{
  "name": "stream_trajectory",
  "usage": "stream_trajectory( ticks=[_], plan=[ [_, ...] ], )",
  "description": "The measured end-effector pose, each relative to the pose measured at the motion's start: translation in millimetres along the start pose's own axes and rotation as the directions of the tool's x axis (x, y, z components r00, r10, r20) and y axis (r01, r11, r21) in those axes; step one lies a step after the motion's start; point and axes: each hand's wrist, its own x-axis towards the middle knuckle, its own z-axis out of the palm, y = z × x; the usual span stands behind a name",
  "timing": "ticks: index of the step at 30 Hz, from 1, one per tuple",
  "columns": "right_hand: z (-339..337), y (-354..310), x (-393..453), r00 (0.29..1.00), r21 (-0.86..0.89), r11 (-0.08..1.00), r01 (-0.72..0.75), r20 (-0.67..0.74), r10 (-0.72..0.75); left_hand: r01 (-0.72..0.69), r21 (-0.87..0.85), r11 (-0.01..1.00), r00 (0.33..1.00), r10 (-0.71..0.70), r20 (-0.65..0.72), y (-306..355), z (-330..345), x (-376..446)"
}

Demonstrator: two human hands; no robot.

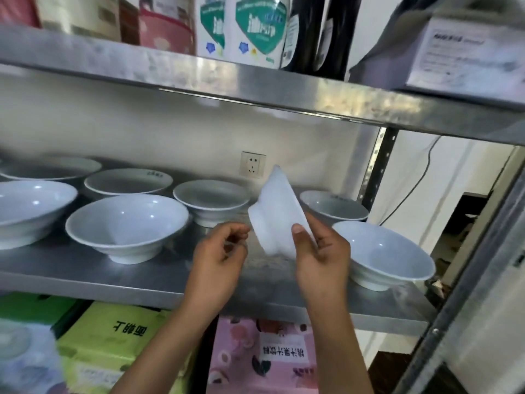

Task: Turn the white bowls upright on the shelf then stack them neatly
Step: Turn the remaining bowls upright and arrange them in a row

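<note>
My right hand (321,254) grips a white bowl (278,211) by its rim, thumb on the outside. The bowl is tipped on edge above the steel shelf (142,280), its foot facing left and blurred by motion. My left hand (221,251) hovers just left of the bowl's foot with fingers loosely curled, holding nothing. Several other white bowls stand upright on the shelf: one front left (126,227), one far left (31,209), one front right (386,253), and others behind (211,200) (333,207) (127,182).
The upper steel shelf (255,89) hangs low over the bowls and carries packets and a box. A wall socket (252,164) sits behind the bowls. A slotted shelf upright (377,166) stands at the right. Green and pink boxes (264,356) fill the level below.
</note>
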Motion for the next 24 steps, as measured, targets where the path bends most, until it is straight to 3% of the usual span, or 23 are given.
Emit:
stream_trajectory(
  ticks=[2,6,11,15,24],
  plan=[
    [-1,8,4,0.992,-0.216,0.971,0.105,0.090,-0.088,-0.023,0.041,0.999,0.999,0.025,-0.043,-3,-8,7],
    [-3,32,10,0.914,-0.514,0.757,0.403,0.273,-0.302,-0.111,0.152,0.982,0.986,0.129,-0.109,-5,-22,12],
    [-6,60,19,0.800,-0.568,0.570,0.594,0.490,-0.346,-0.186,0.385,0.904,0.974,0.221,-0.047,-9,-26,7],
    [-5,75,24,0.757,-0.574,0.498,0.650,0.548,-0.356,-0.245,0.470,0.848,0.969,0.229,0.092,-12,-24,7],
    [-4,91,17,0.769,-0.572,0.520,0.634,0.533,-0.352,-0.252,0.425,0.869,0.961,0.173,0.215,-22,-12,9]
  ],
)
